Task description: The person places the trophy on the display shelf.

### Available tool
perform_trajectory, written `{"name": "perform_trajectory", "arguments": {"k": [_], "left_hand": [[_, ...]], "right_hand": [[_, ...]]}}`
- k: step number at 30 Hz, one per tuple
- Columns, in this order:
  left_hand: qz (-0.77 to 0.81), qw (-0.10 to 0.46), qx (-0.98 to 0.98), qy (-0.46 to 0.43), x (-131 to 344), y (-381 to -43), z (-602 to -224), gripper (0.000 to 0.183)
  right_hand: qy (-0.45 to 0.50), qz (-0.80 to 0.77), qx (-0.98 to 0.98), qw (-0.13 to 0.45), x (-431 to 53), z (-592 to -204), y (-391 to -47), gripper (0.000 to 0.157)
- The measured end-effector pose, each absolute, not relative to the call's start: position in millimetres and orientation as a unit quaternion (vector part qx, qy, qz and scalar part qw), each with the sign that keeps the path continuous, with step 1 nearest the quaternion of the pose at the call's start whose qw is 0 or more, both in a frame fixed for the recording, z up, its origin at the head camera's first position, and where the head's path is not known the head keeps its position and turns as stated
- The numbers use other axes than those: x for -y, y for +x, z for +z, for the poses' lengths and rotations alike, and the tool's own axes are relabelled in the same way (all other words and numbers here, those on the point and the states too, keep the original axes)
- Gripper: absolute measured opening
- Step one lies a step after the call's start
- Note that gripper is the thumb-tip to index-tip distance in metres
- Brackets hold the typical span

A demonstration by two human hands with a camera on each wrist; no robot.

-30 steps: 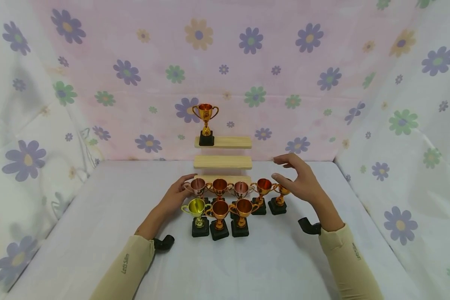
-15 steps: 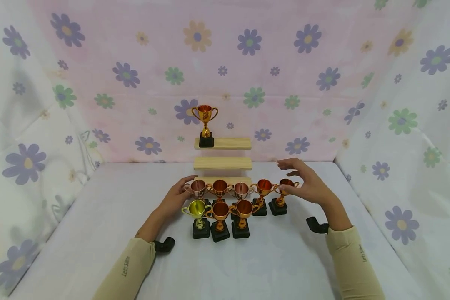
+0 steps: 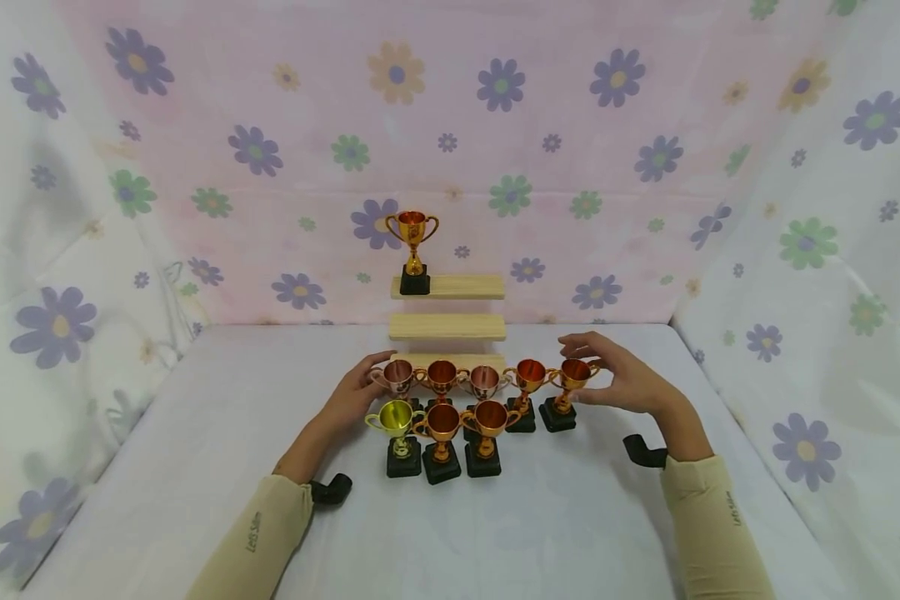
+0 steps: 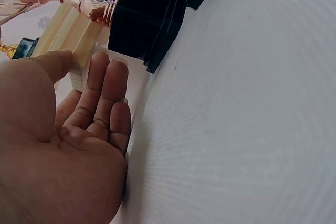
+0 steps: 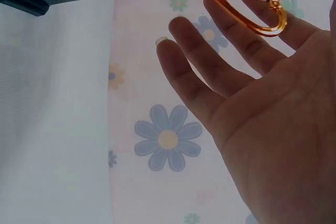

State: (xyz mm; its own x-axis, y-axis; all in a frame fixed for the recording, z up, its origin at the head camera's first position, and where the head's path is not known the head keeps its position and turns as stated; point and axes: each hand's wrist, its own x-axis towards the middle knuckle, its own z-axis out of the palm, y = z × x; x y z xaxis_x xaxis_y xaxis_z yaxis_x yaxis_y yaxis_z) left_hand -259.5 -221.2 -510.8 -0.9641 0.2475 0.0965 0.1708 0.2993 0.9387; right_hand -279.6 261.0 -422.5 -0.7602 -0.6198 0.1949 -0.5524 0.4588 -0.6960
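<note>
My right hand (image 3: 633, 382) is spread around the rightmost copper-orange trophy cup (image 3: 574, 375), which stands upright on its black base. In the right wrist view its fingers (image 5: 210, 72) are straight behind the cup's handle (image 5: 262, 31), with a gap to the base. At the other end of the back row, my left hand (image 3: 351, 392) lies beside a rose-gold trophy cup (image 3: 399, 377). Its relaxed fingers (image 4: 113, 85) hold nothing in the left wrist view, their tips just below the black base (image 4: 144, 17). A yellow-gold trophy cup (image 3: 396, 418) stands in front of the rose-gold one.
Behind the cups rises a three-step wooden stand (image 3: 446, 327), its lowest step partly hidden. One gold trophy cup (image 3: 414, 229) stands at the left of the top step. Several other cups crowd the white tablecloth (image 3: 495, 533) between my hands. A flowered cloth (image 3: 307, 108) hangs behind.
My right hand has moved right and slightly down, from behind the rightmost cup to around its right side. My left hand has stayed in place, and the cups stand as before.
</note>
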Motion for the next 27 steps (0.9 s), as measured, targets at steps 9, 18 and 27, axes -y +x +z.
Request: {"name": "perform_trajectory", "arguments": {"k": [9, 18, 27], "left_hand": [[0.582, 0.026, -0.801, 0.139, 220.5, -262.5, -513.0, 0.051], [0.573, 0.027, -0.809, 0.129, 220.4, -262.6, -511.5, 0.052], [0.580, 0.029, -0.804, 0.132, 219.4, -261.1, -512.5, 0.051]], "right_hand": [[-0.324, -0.385, -0.862, 0.060, -255.8, -428.9, -282.6, 0.054], [-0.315, -0.381, -0.867, 0.056, -257.0, -430.3, -280.1, 0.043], [-0.325, -0.373, -0.868, 0.033, -258.4, -432.7, -278.5, 0.041]]}}
